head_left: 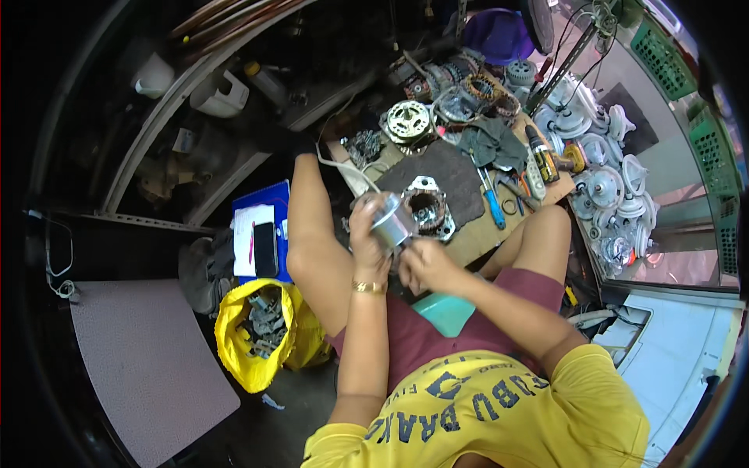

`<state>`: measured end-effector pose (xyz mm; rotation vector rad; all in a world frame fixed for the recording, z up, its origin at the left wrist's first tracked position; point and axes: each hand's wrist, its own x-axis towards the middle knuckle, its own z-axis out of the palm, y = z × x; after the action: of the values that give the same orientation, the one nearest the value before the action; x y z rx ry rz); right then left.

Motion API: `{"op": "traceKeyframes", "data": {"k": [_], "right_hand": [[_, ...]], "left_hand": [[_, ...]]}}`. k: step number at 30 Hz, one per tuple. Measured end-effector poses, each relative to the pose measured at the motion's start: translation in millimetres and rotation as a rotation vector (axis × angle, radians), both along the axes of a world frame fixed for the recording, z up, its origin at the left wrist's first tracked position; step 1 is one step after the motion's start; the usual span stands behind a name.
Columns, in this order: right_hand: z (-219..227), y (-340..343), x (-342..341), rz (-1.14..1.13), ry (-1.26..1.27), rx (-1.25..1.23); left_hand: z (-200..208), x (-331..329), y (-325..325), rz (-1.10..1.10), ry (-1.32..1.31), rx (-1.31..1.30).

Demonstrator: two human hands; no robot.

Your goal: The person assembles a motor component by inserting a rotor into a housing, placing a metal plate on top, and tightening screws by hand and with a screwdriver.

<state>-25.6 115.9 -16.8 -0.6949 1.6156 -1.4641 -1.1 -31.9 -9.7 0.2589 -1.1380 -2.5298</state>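
- The cylindrical part (pixel 394 225) looks like smooth, shiny metal.
- The motor housing (pixel 428 203) is of bare metal, less smooth.
- The mat (pixel 466 195) appears matt and rough.
- The worktop (pixel 468 248) looks like wood, rather matt.
- The yellow bag (pixel 259 376) is of thin, glossy, wrinkled plastic.
- The screwdriver handle (pixel 494 207) seems to be smooth blue plastic.
- The rag (pixel 491 145) is soft-looking, matt cloth.
- The phone (pixel 266 249) shows a smooth, glossy dark face.
- The sheet (pixel 244 246) is matt white paper.

Patchy light; left hand (pixel 368 248) seemingly blurred.
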Motion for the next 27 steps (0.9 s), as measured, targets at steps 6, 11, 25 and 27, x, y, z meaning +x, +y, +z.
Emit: {"op": "traceKeyframes", "data": {"k": [6,11,25,27], "right_hand": [[-3.1,15.3,3.3,-0.061,-0.024,0.026],[46.8,19.3,32.5,0.115,-0.857,-0.26],[55.5,25.5,21.0,0.169,-0.738,-0.278],[49.8,27.0,30.0,0.174,-1.071,-0.518]], "left_hand": [[18.8,-1.0,16.5,0.04,-0.126,-0.223],[28.6,14.5,24.0,-0.294,0.351,0.547],[22.1,6.9,30.2,-0.267,0.397,0.6],[36.4,6.3,32.4,-0.326,0.362,0.507]]}}
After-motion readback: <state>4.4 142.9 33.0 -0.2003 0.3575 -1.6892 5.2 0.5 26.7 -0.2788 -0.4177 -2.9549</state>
